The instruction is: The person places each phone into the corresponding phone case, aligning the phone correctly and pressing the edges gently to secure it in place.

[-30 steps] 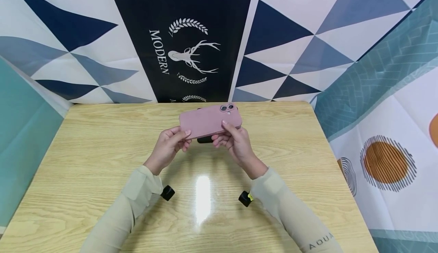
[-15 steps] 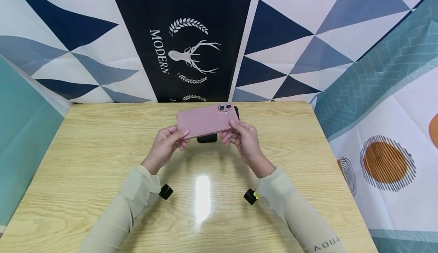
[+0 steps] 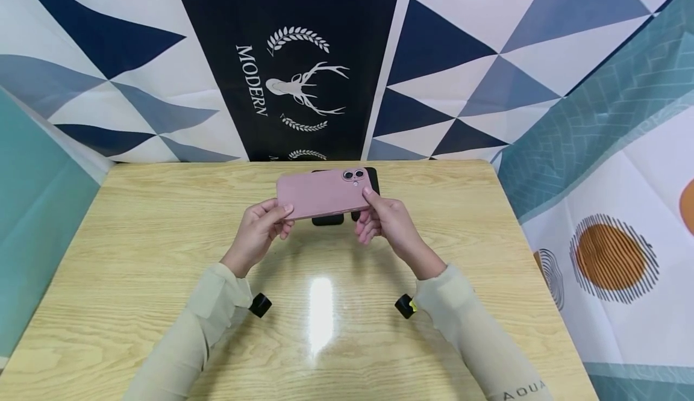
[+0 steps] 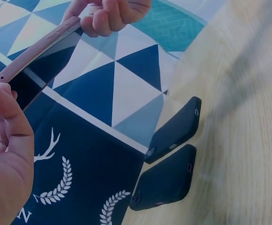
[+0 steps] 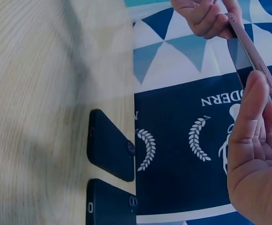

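A smartphone in a pink case [image 3: 320, 193] is held up over the far part of the table, back and two camera lenses facing me, screen side away. My left hand [image 3: 257, 226] pinches its lower left corner, thumb on the back. At the right end, my right hand [image 3: 393, 223] grips the bottom edge with its thumb on the case, other fingers curled beneath. Beyond it, two black phones lie side by side, partly hidden in the head view: the left black phone [image 4: 166, 180] and the right black phone [image 4: 176, 129].
The wooden table [image 3: 135, 268] ends at a patterned backdrop [image 3: 434, 76] just behind the phones. More printed cloth hangs along the right side [image 3: 612, 256]. Black wrist cameras [image 3: 261, 305] sit under both sleeves.
The pink phone has shifted slightly left with my left hand. My right hand has slid right along it to its end, and more of the black phones shows.
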`<state>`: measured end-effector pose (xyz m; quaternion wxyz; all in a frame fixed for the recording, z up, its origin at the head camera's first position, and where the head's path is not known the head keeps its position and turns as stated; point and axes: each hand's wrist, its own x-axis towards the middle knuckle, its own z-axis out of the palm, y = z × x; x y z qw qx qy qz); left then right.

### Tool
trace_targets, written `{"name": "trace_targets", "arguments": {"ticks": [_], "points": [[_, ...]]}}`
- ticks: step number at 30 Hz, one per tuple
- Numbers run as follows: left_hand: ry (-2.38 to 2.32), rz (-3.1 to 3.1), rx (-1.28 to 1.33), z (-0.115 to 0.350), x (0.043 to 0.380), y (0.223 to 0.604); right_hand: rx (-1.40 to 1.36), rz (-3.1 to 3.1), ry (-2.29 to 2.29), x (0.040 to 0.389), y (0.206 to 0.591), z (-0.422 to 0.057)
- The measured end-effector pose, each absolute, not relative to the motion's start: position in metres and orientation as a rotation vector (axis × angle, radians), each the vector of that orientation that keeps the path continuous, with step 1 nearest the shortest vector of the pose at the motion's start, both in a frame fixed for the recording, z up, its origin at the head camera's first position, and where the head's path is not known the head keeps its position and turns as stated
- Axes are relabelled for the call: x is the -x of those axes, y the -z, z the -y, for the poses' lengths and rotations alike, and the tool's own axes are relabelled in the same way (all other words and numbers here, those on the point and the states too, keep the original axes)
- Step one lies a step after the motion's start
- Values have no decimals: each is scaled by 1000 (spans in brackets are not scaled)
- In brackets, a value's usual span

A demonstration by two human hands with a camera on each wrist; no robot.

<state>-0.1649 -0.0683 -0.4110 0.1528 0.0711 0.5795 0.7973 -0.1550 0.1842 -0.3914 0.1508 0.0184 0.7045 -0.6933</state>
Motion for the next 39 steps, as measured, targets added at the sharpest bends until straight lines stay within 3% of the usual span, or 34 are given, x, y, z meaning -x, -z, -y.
{"name": "trace_targets", "arguments": {"ticks": [21, 32, 39], "points": [[-2357, -1566, -121, 65, 166, 413, 17, -2060, 2044, 151, 393, -176], [-2213, -1601, -93, 74, 174, 409, 230, -2053, 1942, 151, 400, -190], [-2043, -1662, -218, 77, 171, 417, 248, -1984, 2133, 155, 400, -189]]}}
